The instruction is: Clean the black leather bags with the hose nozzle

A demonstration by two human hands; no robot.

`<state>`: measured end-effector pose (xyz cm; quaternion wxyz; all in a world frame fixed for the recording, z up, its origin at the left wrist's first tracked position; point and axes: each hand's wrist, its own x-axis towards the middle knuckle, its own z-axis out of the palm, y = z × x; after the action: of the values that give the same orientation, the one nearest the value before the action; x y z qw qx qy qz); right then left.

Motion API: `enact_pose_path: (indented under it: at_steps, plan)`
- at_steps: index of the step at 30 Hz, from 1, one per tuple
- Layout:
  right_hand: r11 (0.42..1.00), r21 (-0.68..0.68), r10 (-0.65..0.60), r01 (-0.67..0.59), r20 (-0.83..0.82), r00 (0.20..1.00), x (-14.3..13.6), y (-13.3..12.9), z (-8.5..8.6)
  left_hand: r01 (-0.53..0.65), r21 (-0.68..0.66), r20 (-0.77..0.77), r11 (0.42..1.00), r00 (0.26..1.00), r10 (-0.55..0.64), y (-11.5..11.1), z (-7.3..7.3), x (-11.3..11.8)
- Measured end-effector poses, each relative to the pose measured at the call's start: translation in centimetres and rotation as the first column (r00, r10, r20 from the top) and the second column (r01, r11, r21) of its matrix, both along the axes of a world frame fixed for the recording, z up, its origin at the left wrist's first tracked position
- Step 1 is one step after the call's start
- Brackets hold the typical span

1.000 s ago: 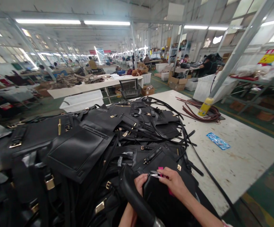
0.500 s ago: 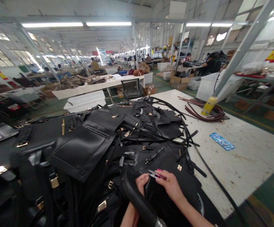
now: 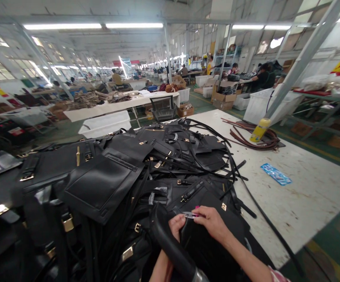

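My right hand (image 3: 212,221) is closed around a pair of thread snips (image 3: 189,215) with silver blades and a pink handle. Their tips point left and reach my left fingertips. My left hand (image 3: 176,225) is closed in a pinch; what lies between its fingers is too small to make out. Black leather bag pieces (image 3: 199,244) lie under and around both hands. A thick black curved arm (image 3: 170,239) with a metal collar rises in front of my left forearm and hides part of it.
A heap of black bag parts (image 3: 102,184) with gold buckles covers the left and middle. On the white table (image 3: 310,196) are a blue printed packet (image 3: 275,174), brown straps (image 3: 243,143) and a yellow bottle (image 3: 260,130). A long black strap (image 3: 263,217) hangs over the table's front edge.
The snips' blades were spread and are now nearer together, and they lie more level at my left fingertips. My right hand has turned slightly; my left hand has hardly moved.
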<state>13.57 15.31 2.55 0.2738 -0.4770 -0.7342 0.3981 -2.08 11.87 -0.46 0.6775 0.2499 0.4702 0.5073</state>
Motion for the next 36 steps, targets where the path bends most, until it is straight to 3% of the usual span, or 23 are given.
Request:
enact_pose_path:
  at_steps: [4, 8, 20, 29, 36]
  plan:
    - [0.999, 0.0, 0.032, -0.032, 0.015, 0.999, 2.0, 0.9, 0.1, 0.009, -0.021, 0.007, 1.0, 1.0, -0.009, 0.1, -1.1, 0.0]
    - [1.0, 0.017, 0.026, -0.027, 0.036, 0.999, 3.5, 1.1, 0.6, 0.003, -0.025, -0.006, 1.0, 1.0, -0.003, 0.2, -1.3, -0.2]
    - [0.979, 0.06, 0.183, -0.194, 0.152, 0.971, 2.2, 1.8, 1.2, 0.012, 0.006, 0.023, 1.0, 1.0, -0.012, 0.0, -0.3, 0.1]
    - [0.987, 0.067, 0.139, -0.145, 0.085, 0.987, 2.2, 2.1, 0.9, 0.05, 0.01, 0.034, 0.999, 0.998, -0.05, 0.1, 0.0, -0.2]
    - [0.99, 0.049, 0.13, -0.133, 0.061, 0.99, 3.0, 1.7, 0.8, 0.069, 0.012, 0.026, 0.998, 0.997, -0.069, 0.6, -1.4, -0.3]
